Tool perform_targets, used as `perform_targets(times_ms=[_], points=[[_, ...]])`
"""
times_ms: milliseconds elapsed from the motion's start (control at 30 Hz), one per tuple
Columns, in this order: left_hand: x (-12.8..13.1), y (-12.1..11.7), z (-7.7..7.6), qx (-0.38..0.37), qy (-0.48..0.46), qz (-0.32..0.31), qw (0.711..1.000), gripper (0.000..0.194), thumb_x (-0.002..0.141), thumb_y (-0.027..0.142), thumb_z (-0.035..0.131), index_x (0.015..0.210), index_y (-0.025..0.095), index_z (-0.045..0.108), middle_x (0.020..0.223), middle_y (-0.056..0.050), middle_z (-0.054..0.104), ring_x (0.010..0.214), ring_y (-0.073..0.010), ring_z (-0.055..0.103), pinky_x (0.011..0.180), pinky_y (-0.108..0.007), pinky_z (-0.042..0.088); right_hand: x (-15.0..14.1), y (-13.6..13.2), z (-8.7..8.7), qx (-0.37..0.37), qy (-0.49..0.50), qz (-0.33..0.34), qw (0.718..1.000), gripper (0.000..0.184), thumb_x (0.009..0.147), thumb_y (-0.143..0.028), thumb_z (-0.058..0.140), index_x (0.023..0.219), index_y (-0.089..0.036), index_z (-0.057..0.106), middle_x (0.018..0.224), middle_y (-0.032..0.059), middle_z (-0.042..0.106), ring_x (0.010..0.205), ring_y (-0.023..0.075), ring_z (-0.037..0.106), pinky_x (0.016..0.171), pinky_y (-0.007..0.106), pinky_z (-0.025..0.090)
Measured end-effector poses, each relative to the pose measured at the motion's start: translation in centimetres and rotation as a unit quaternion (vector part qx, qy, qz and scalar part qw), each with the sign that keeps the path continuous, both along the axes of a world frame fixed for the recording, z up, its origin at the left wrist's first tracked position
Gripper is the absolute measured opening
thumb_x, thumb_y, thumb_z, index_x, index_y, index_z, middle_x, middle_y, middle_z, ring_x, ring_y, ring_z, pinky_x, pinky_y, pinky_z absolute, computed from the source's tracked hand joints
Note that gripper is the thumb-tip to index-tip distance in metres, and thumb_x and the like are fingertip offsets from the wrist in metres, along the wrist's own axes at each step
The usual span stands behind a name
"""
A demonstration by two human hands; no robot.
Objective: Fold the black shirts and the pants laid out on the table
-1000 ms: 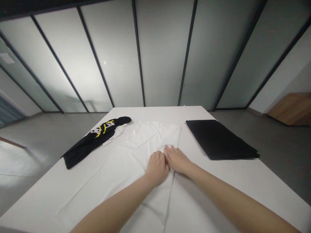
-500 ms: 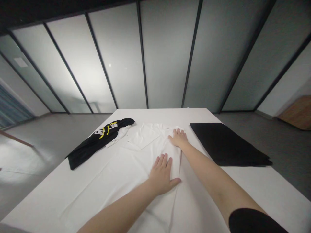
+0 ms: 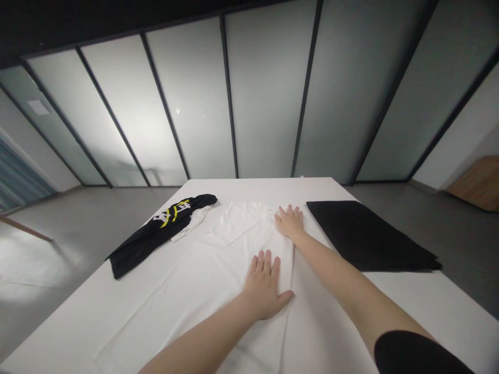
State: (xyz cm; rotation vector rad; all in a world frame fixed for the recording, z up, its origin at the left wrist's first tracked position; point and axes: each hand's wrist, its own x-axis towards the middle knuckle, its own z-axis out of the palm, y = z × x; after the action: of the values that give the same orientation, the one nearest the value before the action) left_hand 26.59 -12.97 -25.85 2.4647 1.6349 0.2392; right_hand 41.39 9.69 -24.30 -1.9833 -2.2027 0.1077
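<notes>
A white T-shirt [image 3: 210,270] lies spread on the white table, with a sleeve folded across its upper part and its right side making a straight edge. My left hand [image 3: 264,288] rests flat on the shirt near that edge, fingers spread and thumb pointing right. Farther up, my right hand [image 3: 289,222] presses on the shirt's upper right corner, fingers apart and holding nothing. The cloth under both palms is hidden.
To the left, a black garment [image 3: 156,234] with white and yellow print lies against the white shirt. A folded black cloth [image 3: 370,234] lies on the right. The table [image 3: 257,186] has its far edge before frosted glass panels [image 3: 268,93].
My hands have shifted slightly to the right over the shirt, both staying flat. The whole view has moved down a little in the frame.
</notes>
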Motion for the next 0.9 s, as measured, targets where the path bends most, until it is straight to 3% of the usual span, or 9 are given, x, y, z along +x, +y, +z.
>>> perform_targets(times_ms=[67,200,367,467,633,900], points=[[0.0,0.1,0.0,0.000,0.001,0.000,1.000,0.102,0.097,0.082,0.025,0.169,0.009,0.026,0.176,-0.024,0.016,0.163,-0.0461,0.009,0.130,-0.063,0.015,-0.4,-1.2,0.2,0.030,-0.008,0.033,0.999,0.063,0.111,-0.046,0.028,0.166,-0.018,0.039,0.176,0.0165,0.024,0.163,0.0380,0.015,0.128,0.055,0.006],[0.0,0.2,-0.5,0.026,-0.004,0.016,1.000,0.096,0.100,0.076,0.032,0.165,0.005,0.033,0.175,-0.025,0.023,0.164,-0.0429,0.013,0.130,-0.060,0.019,-1.6,-4.8,0.1,0.002,0.016,0.044,0.999,0.057,0.109,-0.038,0.033,0.162,-0.018,0.047,0.172,0.0166,0.035,0.159,0.0383,0.027,0.127,0.054,0.018],[0.7,-0.1,-0.8,0.088,-0.004,0.069,0.994,0.054,0.102,0.044,0.044,0.139,0.008,0.060,0.149,-0.024,0.057,0.146,-0.0400,0.047,0.124,-0.057,0.034,-1.9,-9.8,-1.4,0.000,0.023,0.093,0.995,0.053,0.107,-0.032,0.037,0.157,-0.021,0.054,0.167,0.0134,0.045,0.153,0.0355,0.040,0.124,0.047,0.029],[1.0,-0.2,-0.7,0.098,0.009,0.067,0.993,0.055,0.101,0.043,0.046,0.140,0.006,0.060,0.143,-0.024,0.061,0.139,-0.0397,0.052,0.122,-0.058,0.036,-1.9,-11.0,-2.0,0.002,0.004,0.103,0.995,0.055,0.108,-0.036,0.037,0.158,-0.019,0.052,0.169,0.0130,0.042,0.154,0.0365,0.038,0.125,0.048,0.027],[0.7,-0.2,-0.2,0.042,0.024,0.052,0.997,0.072,0.105,0.055,0.037,0.154,0.004,0.050,0.164,-0.026,0.044,0.156,-0.0410,0.034,0.129,-0.057,0.024,-2.5,-9.5,-2.1,-0.018,-0.020,0.087,0.996,0.065,0.108,-0.044,0.034,0.166,-0.014,0.039,0.175,0.0159,0.030,0.159,0.0397,0.028,0.127,0.054,0.020],[0.0,-1.5,-0.1,-0.035,0.022,0.025,0.999,0.080,0.107,0.061,0.026,0.170,0.012,0.026,0.177,-0.020,0.017,0.164,-0.0405,0.014,0.131,-0.059,0.016,-2.8,-3.7,-1.8,-0.032,-0.031,0.131,0.990,0.065,0.110,-0.045,0.029,0.168,-0.016,0.033,0.177,0.0131,0.026,0.161,0.0357,0.025,0.128,0.050,0.019]])
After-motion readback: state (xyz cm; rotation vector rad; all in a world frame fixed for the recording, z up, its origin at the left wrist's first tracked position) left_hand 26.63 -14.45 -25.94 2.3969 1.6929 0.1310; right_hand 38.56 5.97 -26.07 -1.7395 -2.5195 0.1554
